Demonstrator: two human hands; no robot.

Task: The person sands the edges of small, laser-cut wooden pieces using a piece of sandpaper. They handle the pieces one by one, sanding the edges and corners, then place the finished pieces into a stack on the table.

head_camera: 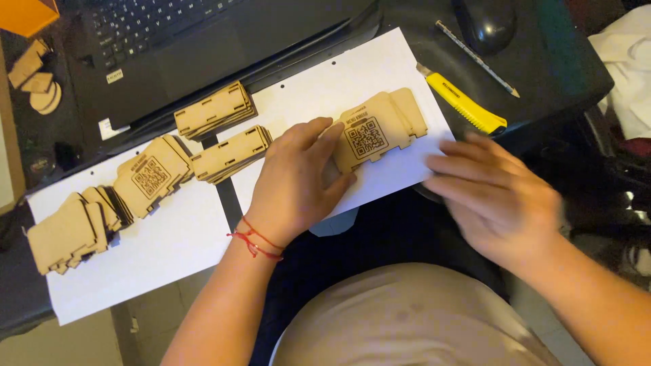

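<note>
Head view: the left hand, a red string bracelet at its wrist, lies palm down with fingers curled over the near edge of a stack of flat laser-cut wooden panels, pinning it to the right-hand white paper sheet. The panels are pale tan, smooth-faced with dark scorched edges and notched tabs; the top one carries a square engraved code pattern near its centre. The right hand is motion-blurred, fingers extended and spread, gripping nothing, at the right edge of that sheet. A similar coded stack and a plain fanned stack lie on the left paper sheet. Two slotted strip bundles sit between. A yellow utility knife and a pencil rest on the dark desk, beside a black laptop.
</note>
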